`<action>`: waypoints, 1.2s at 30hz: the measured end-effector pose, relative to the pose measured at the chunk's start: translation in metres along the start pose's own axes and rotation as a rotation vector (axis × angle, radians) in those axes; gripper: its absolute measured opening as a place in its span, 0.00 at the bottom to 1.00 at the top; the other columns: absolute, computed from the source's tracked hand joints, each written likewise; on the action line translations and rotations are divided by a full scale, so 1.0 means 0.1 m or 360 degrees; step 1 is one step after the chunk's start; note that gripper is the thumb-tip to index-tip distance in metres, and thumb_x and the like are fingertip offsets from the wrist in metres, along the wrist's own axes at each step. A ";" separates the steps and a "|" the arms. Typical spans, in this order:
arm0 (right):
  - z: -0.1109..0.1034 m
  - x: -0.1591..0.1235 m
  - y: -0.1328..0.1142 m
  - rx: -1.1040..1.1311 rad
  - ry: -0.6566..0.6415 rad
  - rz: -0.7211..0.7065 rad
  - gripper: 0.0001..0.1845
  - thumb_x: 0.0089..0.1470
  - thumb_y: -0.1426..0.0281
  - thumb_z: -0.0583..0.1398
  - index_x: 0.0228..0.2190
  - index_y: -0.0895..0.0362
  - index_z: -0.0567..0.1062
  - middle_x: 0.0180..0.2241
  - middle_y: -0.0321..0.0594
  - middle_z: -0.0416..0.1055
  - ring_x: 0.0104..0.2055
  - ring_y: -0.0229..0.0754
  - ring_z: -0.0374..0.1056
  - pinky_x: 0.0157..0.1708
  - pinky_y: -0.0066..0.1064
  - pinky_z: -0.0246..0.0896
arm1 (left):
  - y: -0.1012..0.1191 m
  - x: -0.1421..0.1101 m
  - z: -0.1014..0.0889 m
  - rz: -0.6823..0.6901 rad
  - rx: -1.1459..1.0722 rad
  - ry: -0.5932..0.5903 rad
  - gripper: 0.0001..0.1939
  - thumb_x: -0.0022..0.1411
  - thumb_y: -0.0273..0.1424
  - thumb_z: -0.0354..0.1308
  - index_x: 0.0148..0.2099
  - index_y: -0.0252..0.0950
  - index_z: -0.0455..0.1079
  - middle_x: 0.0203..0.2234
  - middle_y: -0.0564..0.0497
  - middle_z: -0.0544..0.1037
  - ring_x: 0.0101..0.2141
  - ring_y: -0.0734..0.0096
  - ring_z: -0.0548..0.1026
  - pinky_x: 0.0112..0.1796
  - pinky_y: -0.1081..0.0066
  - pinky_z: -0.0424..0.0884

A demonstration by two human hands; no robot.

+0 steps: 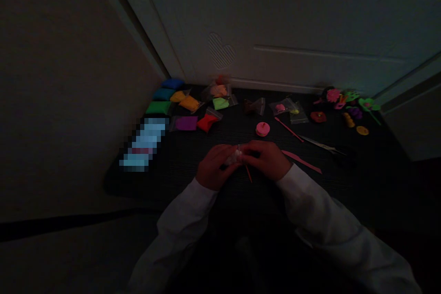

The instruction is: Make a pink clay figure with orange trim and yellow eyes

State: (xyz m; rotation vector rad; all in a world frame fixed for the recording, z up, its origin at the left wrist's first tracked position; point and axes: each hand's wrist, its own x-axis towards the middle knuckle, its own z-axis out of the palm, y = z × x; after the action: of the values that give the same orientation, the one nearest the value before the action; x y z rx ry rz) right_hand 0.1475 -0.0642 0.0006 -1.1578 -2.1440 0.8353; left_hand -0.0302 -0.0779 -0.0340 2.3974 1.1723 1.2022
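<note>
In dim light my left hand (215, 165) and my right hand (267, 160) meet over a dark mat (193, 156). Both are closed around a small pale lump or clear bag (235, 156) pinched between the fingers. A thin red stick (248, 173) pokes down from under my right hand. A pink round clay piece (262, 129) lies just beyond my hands. White sleeves cover both forearms.
Coloured clay packets (188, 105) lie at the back left, small clear bags (287, 109) at the back centre. Pink modelling tools (301, 161), scissors (322, 146) and finished clay flowers (344, 105) sit to the right. A white door (275, 32) stands behind; a blurred patch (144, 144) at left.
</note>
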 end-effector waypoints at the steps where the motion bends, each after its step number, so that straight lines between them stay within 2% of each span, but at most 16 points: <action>1: 0.00 0.00 0.00 0.0009 0.0008 0.0012 0.10 0.48 0.67 0.56 0.34 0.56 0.72 0.28 0.36 0.68 0.29 0.34 0.62 0.30 0.27 0.56 | 0.00 0.00 0.00 0.0002 -0.0019 0.0001 0.18 0.49 0.32 0.58 0.45 0.34 0.66 0.37 0.45 0.73 0.39 0.67 0.70 0.40 0.66 0.69; 3: 0.01 0.00 -0.01 0.0019 0.0010 0.0020 0.11 0.48 0.67 0.57 0.35 0.56 0.72 0.27 0.35 0.67 0.28 0.33 0.61 0.29 0.26 0.55 | 0.01 0.01 0.00 0.0012 -0.0030 -0.0005 0.17 0.49 0.31 0.58 0.44 0.34 0.66 0.36 0.44 0.73 0.39 0.67 0.71 0.39 0.65 0.70; 10: 0.02 0.00 -0.04 0.0293 -0.0042 0.0154 0.05 0.44 0.69 0.58 0.25 0.58 0.71 0.19 0.29 0.56 0.22 0.30 0.52 0.23 0.25 0.47 | 0.04 0.01 -0.03 0.0066 -0.0054 0.0010 0.14 0.50 0.28 0.56 0.42 0.33 0.67 0.35 0.45 0.74 0.38 0.69 0.71 0.40 0.67 0.69; 15: -0.08 -0.02 0.00 0.0579 -0.0121 0.0257 0.09 0.46 0.65 0.57 0.26 0.59 0.70 0.18 0.29 0.59 0.21 0.30 0.54 0.21 0.24 0.50 | 0.06 0.01 -0.04 -0.0046 -0.0098 -0.0022 0.14 0.50 0.28 0.57 0.41 0.33 0.67 0.35 0.46 0.74 0.38 0.69 0.71 0.39 0.69 0.69; 19: -0.17 -0.02 0.05 0.0762 0.0032 0.0278 0.09 0.48 0.64 0.56 0.26 0.57 0.67 0.22 0.31 0.62 0.25 0.31 0.59 0.26 0.25 0.55 | 0.06 0.02 -0.06 -0.0179 -0.0085 0.0009 0.14 0.49 0.31 0.58 0.41 0.34 0.68 0.35 0.47 0.74 0.36 0.70 0.72 0.36 0.70 0.70; 23: -0.12 -0.01 0.05 0.0932 0.0237 0.0252 0.07 0.46 0.66 0.58 0.28 0.55 0.64 0.26 0.32 0.64 0.28 0.32 0.62 0.30 0.27 0.58 | 0.04 0.02 -0.07 -0.0239 -0.0089 0.0028 0.15 0.49 0.32 0.58 0.41 0.34 0.68 0.35 0.47 0.74 0.34 0.72 0.72 0.34 0.72 0.71; 25: -0.09 -0.01 0.02 0.0836 0.0273 0.0192 0.07 0.46 0.68 0.58 0.30 0.54 0.64 0.27 0.32 0.65 0.28 0.33 0.62 0.30 0.27 0.58 | 0.03 0.01 -0.07 -0.0246 -0.0100 0.0022 0.15 0.48 0.32 0.58 0.41 0.34 0.68 0.35 0.47 0.74 0.34 0.72 0.72 0.34 0.72 0.70; 30: -0.09 -0.02 -0.03 0.0151 0.0176 -0.0103 0.10 0.50 0.70 0.54 0.35 0.55 0.71 0.32 0.37 0.68 0.34 0.36 0.64 0.36 0.30 0.58 | 0.02 0.01 -0.06 -0.0266 -0.0114 -0.0027 0.15 0.49 0.32 0.57 0.42 0.35 0.67 0.36 0.47 0.74 0.35 0.71 0.72 0.36 0.70 0.70; 32: -0.10 -0.02 -0.01 0.0068 0.0115 -0.0177 0.11 0.49 0.68 0.56 0.36 0.56 0.72 0.33 0.39 0.68 0.35 0.36 0.64 0.38 0.30 0.59 | 0.01 0.01 -0.06 -0.0274 -0.0107 -0.0047 0.16 0.49 0.33 0.57 0.42 0.36 0.67 0.36 0.48 0.74 0.35 0.71 0.72 0.36 0.71 0.70; 36: -0.11 -0.03 0.02 -0.0010 -0.0005 -0.0175 0.17 0.46 0.64 0.58 0.40 0.56 0.71 0.34 0.41 0.69 0.36 0.37 0.65 0.37 0.30 0.60 | 0.01 0.02 -0.05 -0.0225 -0.0108 -0.0073 0.16 0.49 0.32 0.58 0.43 0.35 0.68 0.36 0.47 0.74 0.36 0.70 0.72 0.37 0.70 0.70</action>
State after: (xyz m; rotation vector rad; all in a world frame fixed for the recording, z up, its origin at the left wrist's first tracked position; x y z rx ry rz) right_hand 0.1580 -0.0627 0.0061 -1.0319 -2.1922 0.7826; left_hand -0.0330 -0.0778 -0.0297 2.2397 1.2435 1.1186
